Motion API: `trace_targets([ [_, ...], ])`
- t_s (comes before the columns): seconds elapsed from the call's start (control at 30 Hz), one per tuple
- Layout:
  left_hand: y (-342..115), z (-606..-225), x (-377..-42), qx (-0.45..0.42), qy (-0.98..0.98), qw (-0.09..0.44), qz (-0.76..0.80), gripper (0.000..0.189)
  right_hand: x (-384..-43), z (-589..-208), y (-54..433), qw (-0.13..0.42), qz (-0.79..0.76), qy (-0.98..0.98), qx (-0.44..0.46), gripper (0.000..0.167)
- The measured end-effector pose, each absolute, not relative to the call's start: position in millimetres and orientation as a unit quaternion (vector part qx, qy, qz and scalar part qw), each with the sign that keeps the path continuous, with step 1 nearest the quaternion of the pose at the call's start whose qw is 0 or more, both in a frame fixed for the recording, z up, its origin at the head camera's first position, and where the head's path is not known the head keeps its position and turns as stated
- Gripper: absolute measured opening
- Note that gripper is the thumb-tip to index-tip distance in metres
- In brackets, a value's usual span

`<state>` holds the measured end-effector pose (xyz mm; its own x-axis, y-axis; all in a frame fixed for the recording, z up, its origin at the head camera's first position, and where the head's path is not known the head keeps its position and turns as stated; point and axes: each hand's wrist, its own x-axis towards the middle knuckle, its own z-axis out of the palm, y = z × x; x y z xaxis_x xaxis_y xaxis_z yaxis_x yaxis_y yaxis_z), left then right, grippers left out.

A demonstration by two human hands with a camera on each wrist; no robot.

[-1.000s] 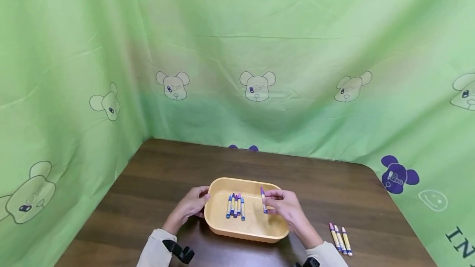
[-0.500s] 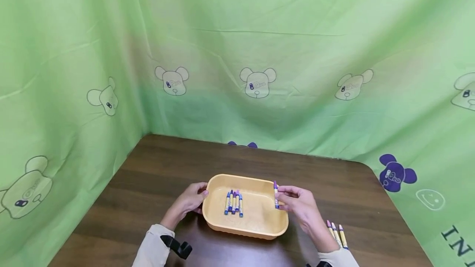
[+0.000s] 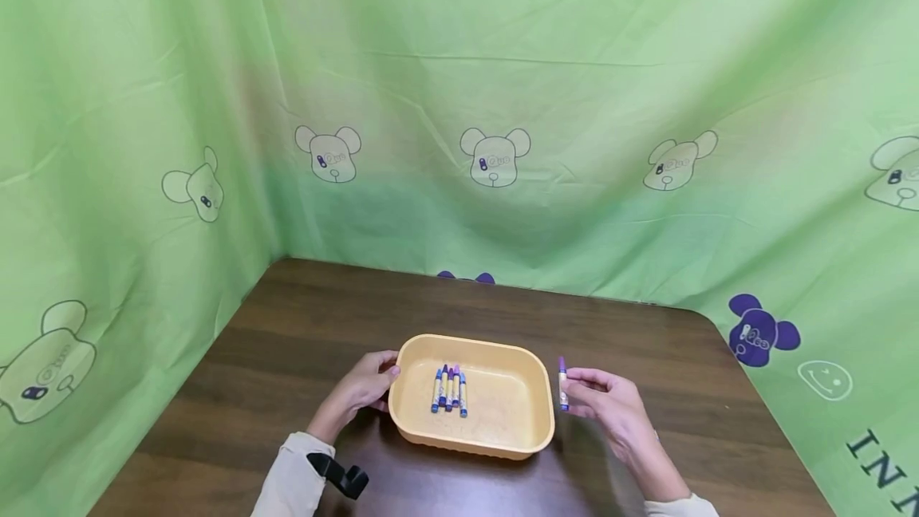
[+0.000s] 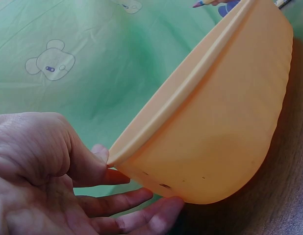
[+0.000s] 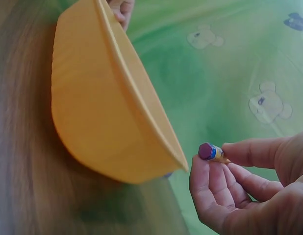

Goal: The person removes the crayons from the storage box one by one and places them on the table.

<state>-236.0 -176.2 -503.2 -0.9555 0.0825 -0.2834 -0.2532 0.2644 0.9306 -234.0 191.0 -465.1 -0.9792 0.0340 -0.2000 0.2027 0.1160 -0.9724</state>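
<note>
A yellow plastic basin stands on the table, with several blue and purple crayons lying side by side in its left half. My left hand grips the basin's left end; in the left wrist view the thumb is at the rim and the fingers are against the outer wall. Just off the basin's right end, my right hand pinches a purple crayon upright between thumb and fingertips. The right wrist view shows that crayon end-on, beside the basin's rim.
The dark wooden table extends around the basin. A green curtain with bear prints hangs along its back and sides. A black strap mount sits on the left sleeve.
My right hand has carried the purple crayon rightward from over the basin to beyond its right end. The three crayons on the table at right are no longer visible. The left hand keeps its grip.
</note>
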Motion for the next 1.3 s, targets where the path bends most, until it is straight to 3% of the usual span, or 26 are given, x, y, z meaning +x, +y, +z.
trace_targets([
  [0.87,-176,-505,-239,-0.053,0.782,0.141,0.604,0.039,-218,-479,258,0.064,-0.668,0.733,0.112,0.013],
  [1.3,-176,-506,-237,-0.060,0.785,0.144,0.599,0.040,-210,-485,284,0.038,-0.687,0.717,0.108,0.022],
])
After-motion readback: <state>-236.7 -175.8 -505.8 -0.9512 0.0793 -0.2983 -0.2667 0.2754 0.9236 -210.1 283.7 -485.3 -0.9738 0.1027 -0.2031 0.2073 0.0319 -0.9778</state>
